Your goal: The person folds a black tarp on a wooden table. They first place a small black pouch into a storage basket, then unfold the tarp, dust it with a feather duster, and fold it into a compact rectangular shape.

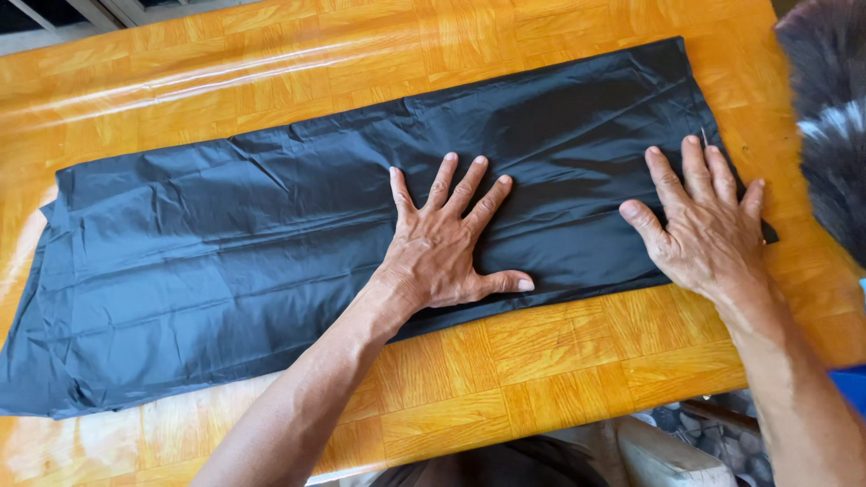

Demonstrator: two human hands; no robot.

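A large dark blue-black plastic sheet (225, 243), folded into a long band, lies flat across the glossy orange wooden table (541, 361). My left hand (446, 239) presses flat on the sheet near its middle, fingers spread, thumb pointing right along the near edge. My right hand (704, 221) lies flat on the sheet's right end, fingers spread toward the far corner. Neither hand grips anything. The left end of the sheet shows loose, layered folds.
A grey furry thing (830, 108) fills the upper right corner beside the table. The table's near edge (505, 437) runs below my arms, with a pebbled floor (713, 428) and a pale object (658, 455) beneath it. A strip of blue (852, 383) shows at the right edge.
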